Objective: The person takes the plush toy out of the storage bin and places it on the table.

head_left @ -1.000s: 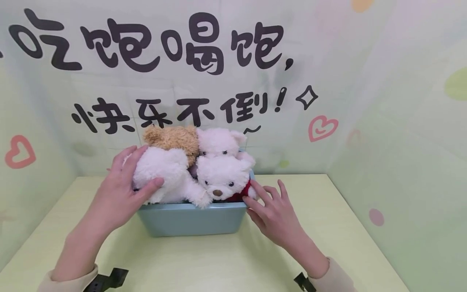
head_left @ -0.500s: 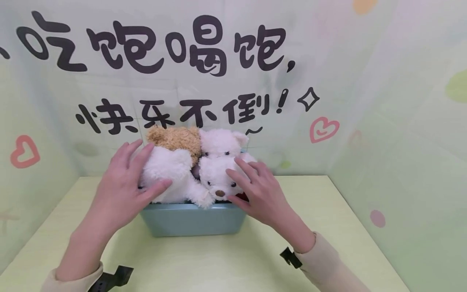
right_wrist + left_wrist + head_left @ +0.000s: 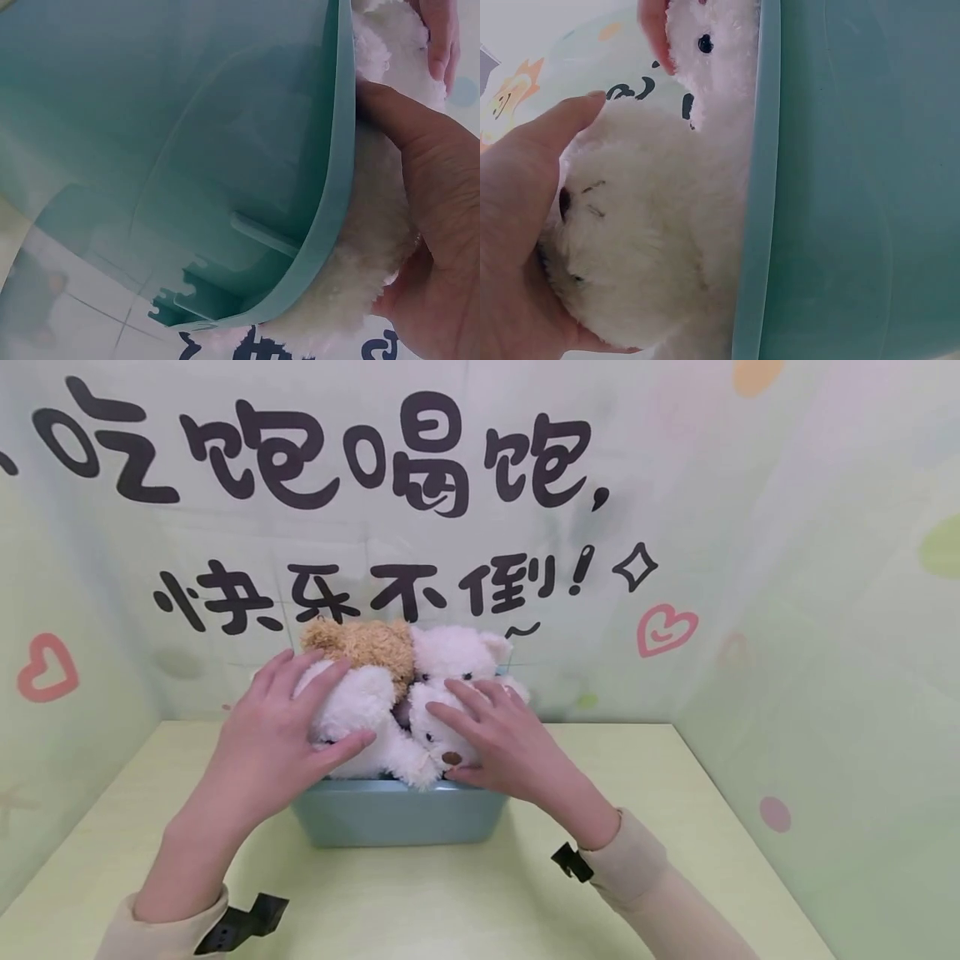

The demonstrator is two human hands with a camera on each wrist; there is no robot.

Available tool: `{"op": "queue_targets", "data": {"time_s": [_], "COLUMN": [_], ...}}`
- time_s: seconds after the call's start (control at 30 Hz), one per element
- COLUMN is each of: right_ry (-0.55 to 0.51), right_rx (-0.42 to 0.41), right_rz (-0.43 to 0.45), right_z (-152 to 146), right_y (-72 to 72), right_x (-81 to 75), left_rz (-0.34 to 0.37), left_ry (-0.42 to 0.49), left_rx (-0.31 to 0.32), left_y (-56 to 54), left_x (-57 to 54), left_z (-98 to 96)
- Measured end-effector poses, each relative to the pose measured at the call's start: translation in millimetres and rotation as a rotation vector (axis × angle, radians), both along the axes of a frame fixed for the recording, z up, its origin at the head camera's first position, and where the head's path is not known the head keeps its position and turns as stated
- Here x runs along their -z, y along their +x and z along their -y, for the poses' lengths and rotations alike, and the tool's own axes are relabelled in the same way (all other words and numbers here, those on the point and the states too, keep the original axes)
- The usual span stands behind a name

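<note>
In the head view, several plush bears fill a blue-green plastic bin. My left hand (image 3: 277,727) lies over the white bear (image 3: 356,706) at the front left, fingers spread and thumb across its side. From the left wrist, that bear's head (image 3: 630,217) sits against my palm. My right hand (image 3: 498,739) rests over the front right white bear (image 3: 427,710), covering much of its face; its brown nose (image 3: 452,758) shows beside my thumb. In the right wrist view my thumb touches the fur just beyond the bin's rim (image 3: 341,150).
Behind sit a tan bear (image 3: 367,647) and another white bear (image 3: 453,647). The bin (image 3: 401,814) stands on a pale yellow-green table (image 3: 390,902). A printed fabric backdrop (image 3: 750,527) with large black characters encloses the table's back and sides.
My right hand has moved from the bin's right edge up and left onto the front right bear. My left hand has shifted right, further over its bear. The bin has stayed put.
</note>
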State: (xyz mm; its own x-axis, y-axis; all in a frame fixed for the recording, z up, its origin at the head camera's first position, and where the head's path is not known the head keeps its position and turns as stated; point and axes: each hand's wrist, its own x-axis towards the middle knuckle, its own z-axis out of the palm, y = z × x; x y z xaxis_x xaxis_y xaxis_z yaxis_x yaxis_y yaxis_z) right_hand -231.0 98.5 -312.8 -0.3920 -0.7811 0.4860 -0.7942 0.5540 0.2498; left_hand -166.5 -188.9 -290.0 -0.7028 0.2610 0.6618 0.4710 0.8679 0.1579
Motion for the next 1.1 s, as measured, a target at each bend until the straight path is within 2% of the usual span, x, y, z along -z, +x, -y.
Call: {"op": "queue_targets", "data": {"time_s": [0.13,0.27,0.53,0.87,1.1], "right_ry": [0.029,0.016,-0.064,-0.158,-0.302], "right_rx": [0.003,-0.030,-0.112,-0.190,-0.258], "right_rz": [-0.001,-0.030,-0.144,-0.223,-0.284], "right_z": [4,4,-1,-14,-25], "right_y": [-3.4,-6.2,-6.4,-5.4,6.1], "right_x": [-1.8,-1.4,-4.0,-20.7,-45.2], "left_rz": [0.005,0.006,-0.027,-0.039,0.002], "left_ry": [-0.006,0.004,0.024,0.003,0.033], "left_rx": [-0.020,-0.024,-0.013,-0.038,-0.028], "left_y": [0.4,0.4,-2.0,-1.8,-2.0], "left_x": [0.8,1.4,4.6,5.1,7.2], "left_z": [-1.4,-2.6,-3.9,-4.3,-5.8]}}
